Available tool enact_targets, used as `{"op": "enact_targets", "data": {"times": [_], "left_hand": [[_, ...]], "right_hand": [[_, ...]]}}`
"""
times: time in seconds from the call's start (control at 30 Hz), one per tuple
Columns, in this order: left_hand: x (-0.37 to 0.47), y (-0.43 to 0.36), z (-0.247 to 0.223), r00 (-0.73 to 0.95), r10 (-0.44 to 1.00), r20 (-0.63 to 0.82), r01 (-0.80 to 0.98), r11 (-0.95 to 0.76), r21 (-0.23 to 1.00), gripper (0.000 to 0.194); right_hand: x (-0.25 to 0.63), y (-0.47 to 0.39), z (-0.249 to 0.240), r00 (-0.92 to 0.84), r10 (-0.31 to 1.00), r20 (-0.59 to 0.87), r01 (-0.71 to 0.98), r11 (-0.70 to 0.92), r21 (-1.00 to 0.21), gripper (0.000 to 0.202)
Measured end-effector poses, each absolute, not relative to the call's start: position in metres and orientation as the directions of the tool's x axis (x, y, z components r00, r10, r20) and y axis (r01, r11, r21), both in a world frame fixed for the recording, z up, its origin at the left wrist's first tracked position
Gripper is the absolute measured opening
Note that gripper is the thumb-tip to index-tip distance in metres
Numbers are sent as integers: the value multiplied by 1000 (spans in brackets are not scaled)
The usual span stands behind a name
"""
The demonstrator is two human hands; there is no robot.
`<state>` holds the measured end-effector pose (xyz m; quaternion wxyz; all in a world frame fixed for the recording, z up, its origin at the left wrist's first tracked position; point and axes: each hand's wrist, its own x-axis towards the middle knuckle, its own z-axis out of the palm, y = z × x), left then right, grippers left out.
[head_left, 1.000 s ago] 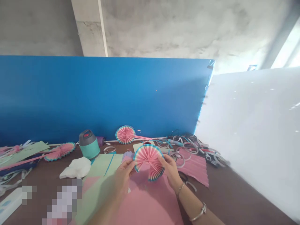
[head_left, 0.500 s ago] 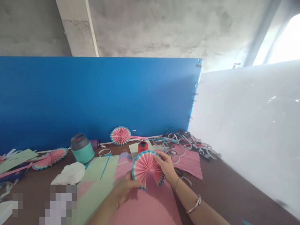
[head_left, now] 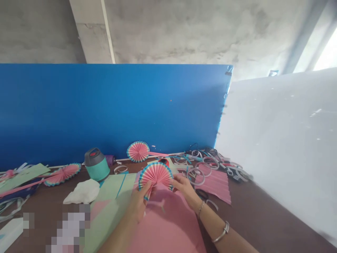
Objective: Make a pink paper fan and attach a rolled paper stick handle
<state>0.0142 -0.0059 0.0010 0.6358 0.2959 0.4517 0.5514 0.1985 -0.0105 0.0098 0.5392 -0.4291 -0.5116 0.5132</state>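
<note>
A pleated pink paper fan (head_left: 157, 173) with a blue and cream edge is spread in an arc above a pink sheet (head_left: 168, 228). My left hand (head_left: 139, 201) grips its lower left end between thumb and fingers. At its right end, my right hand (head_left: 184, 189) pinches the pleats; a bracelet and a bangle are on that wrist. Just behind the fan stands a red spool (head_left: 164, 162), partly hidden by it. The underside of the fan and some of my left fingers are out of sight.
Behind lie a round fan (head_left: 138, 151) and a teal pot with grey lid (head_left: 97, 165). Another fan (head_left: 63, 174) and white cloth (head_left: 83, 192) are at left. Pleated pink paper (head_left: 214, 182), cables and rings (head_left: 196, 175) sit at right. A blue panel (head_left: 118, 105) stands behind.
The held fan has moved left and slightly up in view, and its left end has turned inward beneath my left thumb. My left hand has shifted left. The view has turned slightly.
</note>
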Motion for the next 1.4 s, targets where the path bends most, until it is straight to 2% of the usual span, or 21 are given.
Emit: {"op": "enact_targets", "data": {"times": [0.1,0.2,0.27,0.4,0.53,0.63,0.7,0.83,1.1,1.23,1.4], "left_hand": [[19,-8,6,-27,965,-260,-571,198,797,19],[22,-9,3,16,968,-249,-626,204,753,17],[20,-9,-4,29,974,-226,-618,195,761,23],[17,-9,-15,27,983,-183,-589,163,791,34],[28,-13,-10,162,966,-200,-588,258,767,35],[35,-18,-1,283,939,-194,-569,327,755,39],[37,-22,5,312,936,-160,-551,316,772,36],[33,-26,9,250,965,-74,-510,196,837,35],[30,-21,-1,19,995,-102,-400,101,911,34],[32,-22,1,-20,992,-128,-407,109,907,43],[33,-22,3,-100,994,-47,-433,-1,902,55]], "right_hand": [[193,-8,2,-76,995,59,-102,51,-993,32],[186,-8,-4,-80,995,52,-210,34,-977,33],[182,-9,-7,-98,994,42,-280,13,-960,34],[173,-12,-16,-127,992,-26,-366,-72,-928,21],[164,-16,-17,-142,986,-89,-412,-141,-900,16],[163,-18,-11,-107,990,-91,-478,-131,-869,20],[166,-17,-6,-45,995,-92,-509,-102,-855,21],[172,-15,-3,44,995,-91,-483,-58,-874,25],[171,-17,-3,54,998,-18,-288,-2,-958,25],[170,-17,-6,15,1000,-26,-250,-21,-968,25],[168,-21,-3,-31,1000,7,-218,0,-976,26]]}}
